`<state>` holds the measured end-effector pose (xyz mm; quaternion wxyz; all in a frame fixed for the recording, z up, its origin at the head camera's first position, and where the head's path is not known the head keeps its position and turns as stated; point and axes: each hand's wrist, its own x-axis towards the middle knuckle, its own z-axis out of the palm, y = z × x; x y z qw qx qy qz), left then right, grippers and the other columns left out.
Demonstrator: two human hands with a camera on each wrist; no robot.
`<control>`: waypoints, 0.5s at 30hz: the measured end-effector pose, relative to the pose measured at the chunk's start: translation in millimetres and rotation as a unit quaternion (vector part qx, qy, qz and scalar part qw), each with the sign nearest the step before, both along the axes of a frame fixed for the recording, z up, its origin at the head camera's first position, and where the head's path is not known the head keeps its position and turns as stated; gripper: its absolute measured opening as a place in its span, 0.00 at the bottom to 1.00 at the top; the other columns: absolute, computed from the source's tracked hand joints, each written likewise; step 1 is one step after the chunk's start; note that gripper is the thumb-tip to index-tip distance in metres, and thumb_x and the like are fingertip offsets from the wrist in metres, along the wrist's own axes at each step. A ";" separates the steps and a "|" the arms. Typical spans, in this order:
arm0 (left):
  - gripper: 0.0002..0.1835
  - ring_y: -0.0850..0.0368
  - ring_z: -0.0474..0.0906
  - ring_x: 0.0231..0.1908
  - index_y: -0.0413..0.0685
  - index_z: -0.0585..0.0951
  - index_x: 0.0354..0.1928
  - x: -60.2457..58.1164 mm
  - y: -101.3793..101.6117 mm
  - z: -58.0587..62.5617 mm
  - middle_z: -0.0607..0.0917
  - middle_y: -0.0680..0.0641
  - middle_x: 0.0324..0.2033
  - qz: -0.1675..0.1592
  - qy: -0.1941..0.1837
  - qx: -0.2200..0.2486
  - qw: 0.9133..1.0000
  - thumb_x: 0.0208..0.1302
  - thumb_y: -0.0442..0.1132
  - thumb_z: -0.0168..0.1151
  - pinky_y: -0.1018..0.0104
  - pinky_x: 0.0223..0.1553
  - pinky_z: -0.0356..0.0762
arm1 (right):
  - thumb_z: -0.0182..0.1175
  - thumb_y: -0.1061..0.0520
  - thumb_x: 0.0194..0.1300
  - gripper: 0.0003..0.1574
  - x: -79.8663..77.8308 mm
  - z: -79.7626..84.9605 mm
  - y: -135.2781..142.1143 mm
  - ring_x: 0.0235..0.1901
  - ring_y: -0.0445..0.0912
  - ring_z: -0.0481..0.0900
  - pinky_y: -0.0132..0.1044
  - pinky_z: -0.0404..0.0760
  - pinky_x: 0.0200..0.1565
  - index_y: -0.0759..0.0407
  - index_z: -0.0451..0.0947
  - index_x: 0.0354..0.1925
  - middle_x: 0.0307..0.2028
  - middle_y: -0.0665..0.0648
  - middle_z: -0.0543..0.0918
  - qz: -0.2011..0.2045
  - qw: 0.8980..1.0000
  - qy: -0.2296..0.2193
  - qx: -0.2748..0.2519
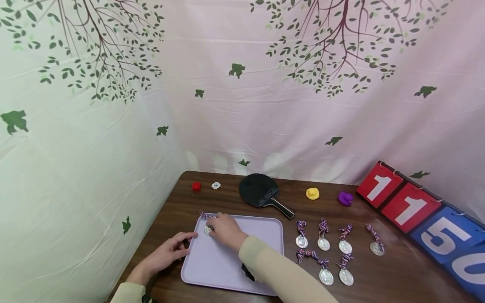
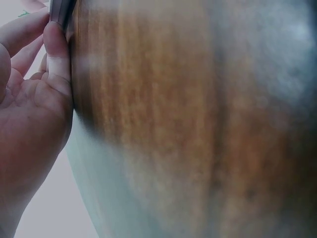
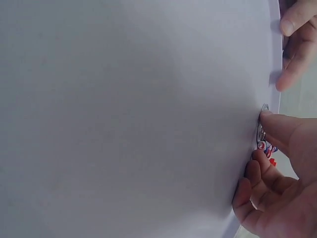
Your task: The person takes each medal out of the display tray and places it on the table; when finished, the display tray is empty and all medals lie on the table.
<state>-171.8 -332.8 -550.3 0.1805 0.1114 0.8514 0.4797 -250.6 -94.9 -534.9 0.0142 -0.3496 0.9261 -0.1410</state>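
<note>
My right hand [image 1: 225, 229] is over the far left corner of a pale lilac tray [image 1: 235, 261]. Its thumb and fingers pinch a silver medal [image 3: 264, 124], whose red, white and blue ribbon [image 1: 206, 216] lies bunched by the tray's far rim. In the right wrist view, the thumb covers part of the disc and the other fingers curl beside it. Left of the tray, my left hand [image 1: 168, 252] touches the side rim with its fingertips and thumb, spread apart along the edge.
Several silver medals [image 1: 323, 244] with knotted ribbons lie right of the tray. Behind it are a black table tennis bat [image 1: 259, 190], a red block [image 1: 196, 186] and a white token [image 1: 216, 185]. A yellow duck [image 1: 312, 193], purple duck [image 1: 345, 198] and flip scoreboard [image 1: 411, 208] stand further right.
</note>
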 end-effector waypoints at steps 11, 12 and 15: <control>0.25 0.54 0.71 0.35 0.56 0.71 0.64 -1.9 -3.3 -6.1 0.73 0.45 0.48 -0.008 0.020 -0.008 1.000 0.66 0.41 0.60 0.67 0.33 0.72 | 0.72 0.53 0.53 0.18 4.4 -0.8 -6.2 0.40 0.44 0.78 0.36 0.76 0.44 0.48 0.84 0.45 0.38 0.47 0.84 -0.028 0.998 0.005 -0.052; 0.25 0.54 0.71 0.35 0.56 0.71 0.64 -1.7 -2.9 -5.7 0.73 0.45 0.48 -0.008 0.019 -0.006 1.000 0.66 0.41 0.60 0.67 0.33 0.72 | 0.72 0.54 0.53 0.18 4.5 -0.9 -6.4 0.41 0.44 0.78 0.36 0.76 0.44 0.48 0.84 0.45 0.38 0.46 0.84 -0.031 0.998 -0.001 -0.059; 0.25 0.54 0.71 0.35 0.57 0.71 0.64 -1.1 -1.3 -3.5 0.73 0.44 0.48 -0.006 0.017 -0.007 1.000 0.65 0.41 0.60 0.67 0.33 0.72 | 0.72 0.58 0.52 0.18 3.7 -1.7 -5.3 0.40 0.42 0.78 0.35 0.76 0.44 0.50 0.85 0.44 0.39 0.46 0.84 -0.031 0.994 -0.034 -0.104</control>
